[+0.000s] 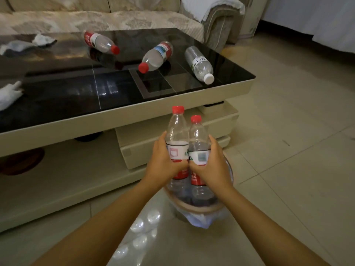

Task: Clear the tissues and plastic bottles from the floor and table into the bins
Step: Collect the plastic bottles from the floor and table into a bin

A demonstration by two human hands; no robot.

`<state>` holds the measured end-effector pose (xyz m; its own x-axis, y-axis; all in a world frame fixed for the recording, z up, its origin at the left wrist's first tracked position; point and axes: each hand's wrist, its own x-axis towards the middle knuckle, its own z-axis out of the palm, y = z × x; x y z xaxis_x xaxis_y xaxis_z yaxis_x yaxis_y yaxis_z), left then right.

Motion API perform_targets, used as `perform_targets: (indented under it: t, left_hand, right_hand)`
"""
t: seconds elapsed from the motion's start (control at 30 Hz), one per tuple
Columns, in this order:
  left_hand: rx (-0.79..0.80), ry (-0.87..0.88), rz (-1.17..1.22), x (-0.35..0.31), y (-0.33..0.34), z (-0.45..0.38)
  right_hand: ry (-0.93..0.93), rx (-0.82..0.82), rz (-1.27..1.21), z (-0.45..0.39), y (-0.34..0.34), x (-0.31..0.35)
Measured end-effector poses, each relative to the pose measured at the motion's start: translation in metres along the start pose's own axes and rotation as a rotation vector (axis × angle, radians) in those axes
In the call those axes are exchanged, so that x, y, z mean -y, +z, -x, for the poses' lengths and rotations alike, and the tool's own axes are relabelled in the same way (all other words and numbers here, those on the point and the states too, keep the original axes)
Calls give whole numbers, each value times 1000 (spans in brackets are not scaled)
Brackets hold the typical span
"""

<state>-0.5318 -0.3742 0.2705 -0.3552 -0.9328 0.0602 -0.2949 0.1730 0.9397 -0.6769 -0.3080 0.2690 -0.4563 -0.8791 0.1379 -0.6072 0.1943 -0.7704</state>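
My left hand (163, 162) grips a clear red-capped bottle (176, 131) upright by its label. My right hand (209, 162) grips a second, slightly shorter red-capped bottle (198, 137) pressed beside it. Both bottles hang with their bases over a round bin (199, 208) lined with a plastic bag, standing on the floor. On the black glass table (115, 96) lie three more bottles: two red-capped (100, 42) (156, 56) and one white-capped (199, 64). Crumpled tissues rest at the table's left edge (8, 95) and far left (41, 39).
A beige sofa (115, 18) runs behind the table. The table has a cream lower shelf and drawer block (134, 148) just beyond the bin. Tiled floor (288, 150) stretches to the right. A white curtain hangs at the far right.
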Motion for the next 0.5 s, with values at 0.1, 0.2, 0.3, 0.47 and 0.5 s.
perform_targets:
  t: [0.1, 0.2, 0.3, 0.47, 0.5]
  left_hand:
    - [67, -88, 67, 18, 10, -13]
    - [111, -107, 73, 38, 21, -20]
    - [142, -145, 35, 49, 29, -24]
    - [125, -120, -170, 54, 43, -31]
    - [125, -88, -279, 55, 44, -32]
  right_hand:
    - [53, 27, -13, -21, 15, -20]
    - [87, 73, -35, -32, 35, -43]
    - [113, 76, -99, -41, 51, -63]
    - [157, 75, -162, -49, 52, -80]
    - [166, 83, -137, -49, 51, -83]
